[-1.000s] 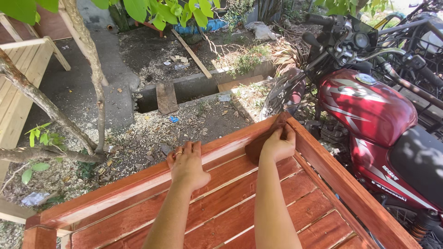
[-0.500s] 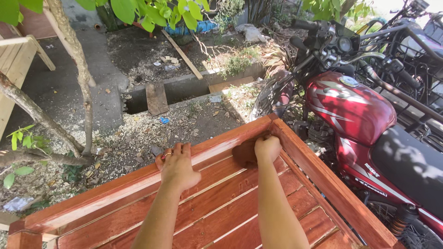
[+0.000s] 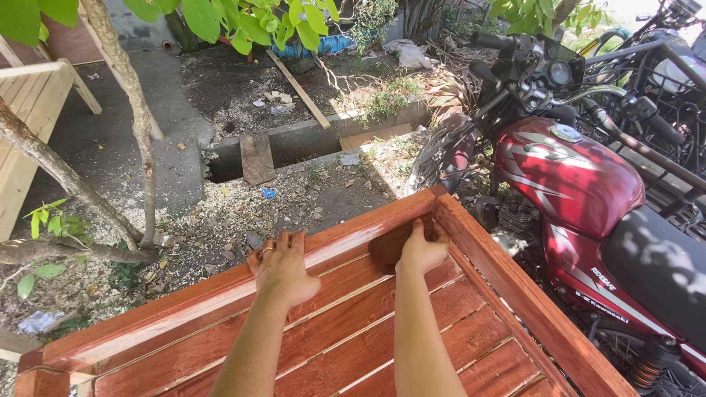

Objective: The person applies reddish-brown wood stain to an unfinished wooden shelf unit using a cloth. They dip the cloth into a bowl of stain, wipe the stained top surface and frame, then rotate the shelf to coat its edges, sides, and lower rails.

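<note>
Since the earlier frame the right hand [image 3: 421, 254] has slid its dark reddish-brown staining pad [image 3: 388, 246] along the top rail toward the corner, and the view has dipped closer to the work.

The red-brown slatted wooden frame [image 3: 346, 331] fills the lower half of the frame, its glossy wet top rail [image 3: 220, 294] running from lower left up to a corner right of centre. A red motorcycle [image 3: 573, 176] stands just beside it along the right edge. At upper left, a grey leaning tree trunk [image 3: 132, 95] rises from ground strewn with pale sawdust.

The left hand [image 3: 283, 268] lies flat with fingers spread over the rail, a ring on one finger, bracing the frame. The right hand's grip is curled down over the pad, pressing it against the inner face of the rail just short of the corner, in the middle of the picture.

To do this well, I would keep the pad flat, stroke along the grain, work into the corner joint without pooling, and keep the bracing palm off wet finish.
</note>
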`<state>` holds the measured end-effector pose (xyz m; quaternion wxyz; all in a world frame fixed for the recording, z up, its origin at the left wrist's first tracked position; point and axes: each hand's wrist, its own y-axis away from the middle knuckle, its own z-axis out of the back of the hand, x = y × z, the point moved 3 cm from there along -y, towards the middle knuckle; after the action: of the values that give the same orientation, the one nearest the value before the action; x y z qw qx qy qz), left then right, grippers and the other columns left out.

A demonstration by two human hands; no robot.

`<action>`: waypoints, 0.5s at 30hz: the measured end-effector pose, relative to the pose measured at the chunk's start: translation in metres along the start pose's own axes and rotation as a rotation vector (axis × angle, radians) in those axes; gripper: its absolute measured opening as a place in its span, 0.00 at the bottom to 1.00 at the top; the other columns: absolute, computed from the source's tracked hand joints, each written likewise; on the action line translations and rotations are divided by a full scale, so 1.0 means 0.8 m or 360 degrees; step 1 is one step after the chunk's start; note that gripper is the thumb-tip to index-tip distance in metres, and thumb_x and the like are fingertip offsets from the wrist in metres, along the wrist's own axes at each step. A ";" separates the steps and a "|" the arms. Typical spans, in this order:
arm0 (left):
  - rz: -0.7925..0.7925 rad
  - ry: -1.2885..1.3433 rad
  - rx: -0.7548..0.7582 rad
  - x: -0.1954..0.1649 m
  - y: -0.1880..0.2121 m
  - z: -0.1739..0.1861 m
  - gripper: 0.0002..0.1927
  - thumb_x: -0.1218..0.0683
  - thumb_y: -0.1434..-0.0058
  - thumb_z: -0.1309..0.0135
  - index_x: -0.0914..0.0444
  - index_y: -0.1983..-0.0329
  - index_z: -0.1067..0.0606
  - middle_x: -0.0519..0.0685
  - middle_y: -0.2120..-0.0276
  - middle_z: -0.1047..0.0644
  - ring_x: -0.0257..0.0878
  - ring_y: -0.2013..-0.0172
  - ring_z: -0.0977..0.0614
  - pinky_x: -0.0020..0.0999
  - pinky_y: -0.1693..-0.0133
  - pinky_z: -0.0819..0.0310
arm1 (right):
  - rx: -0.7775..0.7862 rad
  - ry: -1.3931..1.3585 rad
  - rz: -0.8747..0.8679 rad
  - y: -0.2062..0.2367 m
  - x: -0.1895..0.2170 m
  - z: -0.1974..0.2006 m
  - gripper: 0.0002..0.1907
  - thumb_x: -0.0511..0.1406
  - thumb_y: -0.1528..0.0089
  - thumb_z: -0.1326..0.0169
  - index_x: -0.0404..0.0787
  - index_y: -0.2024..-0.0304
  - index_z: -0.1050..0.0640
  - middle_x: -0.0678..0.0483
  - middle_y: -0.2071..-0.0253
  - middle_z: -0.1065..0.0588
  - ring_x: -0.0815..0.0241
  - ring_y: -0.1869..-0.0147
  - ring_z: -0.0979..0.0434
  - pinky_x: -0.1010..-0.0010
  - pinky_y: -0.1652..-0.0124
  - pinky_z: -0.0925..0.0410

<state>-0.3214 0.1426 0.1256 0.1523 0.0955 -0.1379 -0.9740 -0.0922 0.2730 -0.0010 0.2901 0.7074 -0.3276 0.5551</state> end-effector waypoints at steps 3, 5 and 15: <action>0.0001 -0.0015 0.0007 -0.001 -0.002 0.000 0.54 0.55 0.51 0.40 0.51 0.22 0.51 0.47 0.31 0.41 0.43 0.31 0.39 0.54 0.30 0.50 | 0.0043 -0.0179 0.0210 -0.004 0.007 -0.002 0.17 0.28 0.42 0.38 0.30 0.50 0.22 0.46 0.53 0.20 0.56 0.53 0.20 0.66 0.52 0.26; 0.0007 -0.0022 -0.0006 0.000 -0.003 0.000 0.54 0.55 0.51 0.39 0.52 0.22 0.51 0.47 0.31 0.41 0.44 0.31 0.39 0.55 0.30 0.51 | 0.0065 -0.0024 0.0517 -0.006 0.020 -0.005 0.17 0.27 0.42 0.38 0.30 0.50 0.21 0.48 0.53 0.20 0.57 0.52 0.19 0.68 0.51 0.27; 0.0015 0.0011 -0.0045 0.001 -0.009 -0.009 0.54 0.54 0.53 0.38 0.52 0.22 0.48 0.47 0.29 0.43 0.45 0.29 0.41 0.57 0.29 0.56 | 0.0206 -0.0062 0.0205 0.042 0.032 -0.017 0.14 0.31 0.31 0.50 0.36 0.42 0.28 0.45 0.39 0.29 0.51 0.36 0.31 0.62 0.36 0.39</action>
<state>-0.3225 0.1469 0.1166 0.1586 0.0959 -0.1240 -0.9748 -0.1225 0.2596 0.0282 0.2012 0.7128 -0.3414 0.5787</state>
